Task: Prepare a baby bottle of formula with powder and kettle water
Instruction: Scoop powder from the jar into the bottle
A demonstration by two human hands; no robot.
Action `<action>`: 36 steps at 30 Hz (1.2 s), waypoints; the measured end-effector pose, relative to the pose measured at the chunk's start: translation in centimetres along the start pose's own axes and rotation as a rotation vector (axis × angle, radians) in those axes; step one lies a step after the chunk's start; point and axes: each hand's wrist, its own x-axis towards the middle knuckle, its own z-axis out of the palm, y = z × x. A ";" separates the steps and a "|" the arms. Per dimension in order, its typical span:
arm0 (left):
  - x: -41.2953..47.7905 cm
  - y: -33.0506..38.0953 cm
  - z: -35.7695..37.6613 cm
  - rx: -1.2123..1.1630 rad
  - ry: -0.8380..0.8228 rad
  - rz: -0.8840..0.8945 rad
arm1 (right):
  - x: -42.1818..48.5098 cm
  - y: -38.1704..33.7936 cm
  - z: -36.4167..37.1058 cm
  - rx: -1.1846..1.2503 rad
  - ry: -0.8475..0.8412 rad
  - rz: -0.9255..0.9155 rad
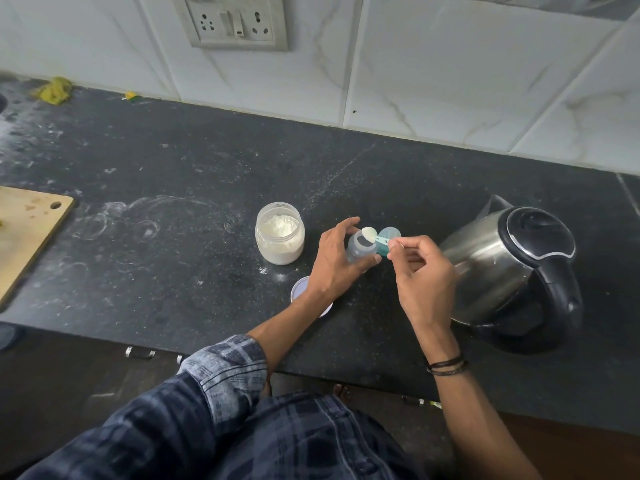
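Two hands are at work near the middle of the worktop (173, 202), towards its front edge. The left hand (334, 263) is wrapped round the baby bottle (360, 249), which stands open-mouthed on the surface. The right hand (424, 275) pinches the teal handle of a small scoop (370, 233) between thumb and fingertips, its bowl of white powder poised over the bottle's mouth.

I judge the powder step is in hand. The powder jar (280, 233) stands open just left of the bottle, part full, and its lid (300, 287) lies nearer the front edge, partly under the left wrist. Whether water is already in the bottle I cannot tell from this view. The steel kettle (509, 268) sits closed at the right end of the worktop, close beside the right hand. A bluish bottle cap (389, 233) rests just behind the scoop, so capping is not yet done. Left to do, as I read it: tip the powder in, add kettle water if none is there, then close and mix.

The worktop is dark speckled stone, smeared with pale rings and dusted with spilt powder around the jar. A wooden cutting board (27, 230) overhangs the left edge, and a yellow cloth (53, 90) lies in the back left corner. Behind runs a white marbled tile wall (415, 64) with a socket panel (235, 22).
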 end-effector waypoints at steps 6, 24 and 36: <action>-0.1 -0.2 -0.1 0.000 0.007 -0.004 | -0.6 0.4 0.3 -0.064 0.011 -0.131; -0.3 -0.4 0.0 0.009 0.025 0.035 | -1.7 1.9 1.2 -0.239 0.018 -0.366; 0.0 -0.7 -0.1 0.038 0.024 0.033 | -2.0 2.2 1.3 -0.277 0.008 -0.404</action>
